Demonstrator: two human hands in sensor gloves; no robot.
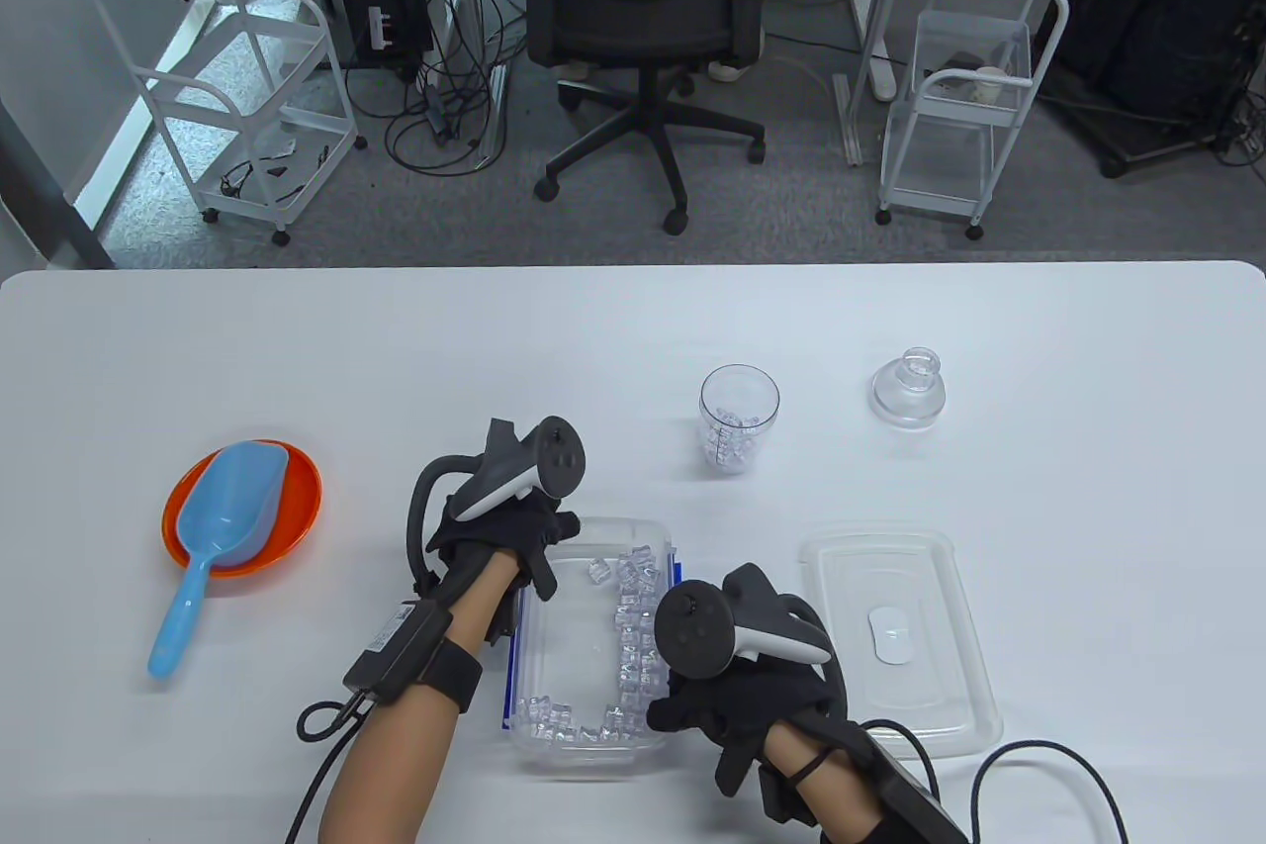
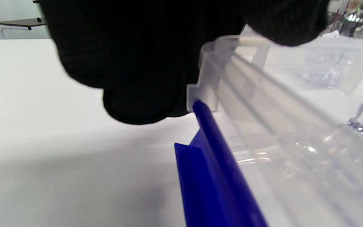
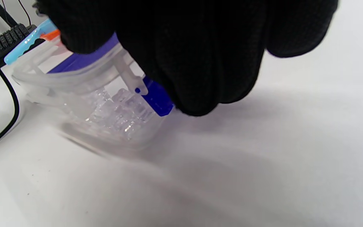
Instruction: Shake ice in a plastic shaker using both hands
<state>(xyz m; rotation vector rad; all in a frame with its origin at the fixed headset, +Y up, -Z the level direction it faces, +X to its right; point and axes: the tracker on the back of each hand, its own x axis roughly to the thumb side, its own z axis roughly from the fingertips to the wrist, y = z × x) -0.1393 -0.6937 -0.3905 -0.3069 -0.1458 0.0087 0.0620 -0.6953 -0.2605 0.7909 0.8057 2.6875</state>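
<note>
The clear plastic shaker cup (image 1: 740, 428) stands upright on the white table (image 1: 297, 349) with a little ice at its bottom. Its clear domed lid (image 1: 908, 389) stands apart to the right. A clear ice container (image 1: 579, 646) with blue side latches (image 2: 213, 164) holds several ice cubes (image 1: 638, 626) along its right and near walls. My left hand (image 1: 539, 557) grips its far left rim, with fingers (image 2: 137, 78) over the edge. My right hand (image 1: 682, 710) grips its right rim, with fingers (image 3: 200, 63) over the latch (image 3: 156, 97). The container (image 3: 83, 104) looks tilted there.
The container's flat clear lid (image 1: 895, 636) lies on the table to the right of my right hand. An orange bowl (image 1: 297, 498) with a blue scoop (image 1: 223, 517) in it sits at the left. A glove cable (image 1: 1048, 765) trails at the near right edge.
</note>
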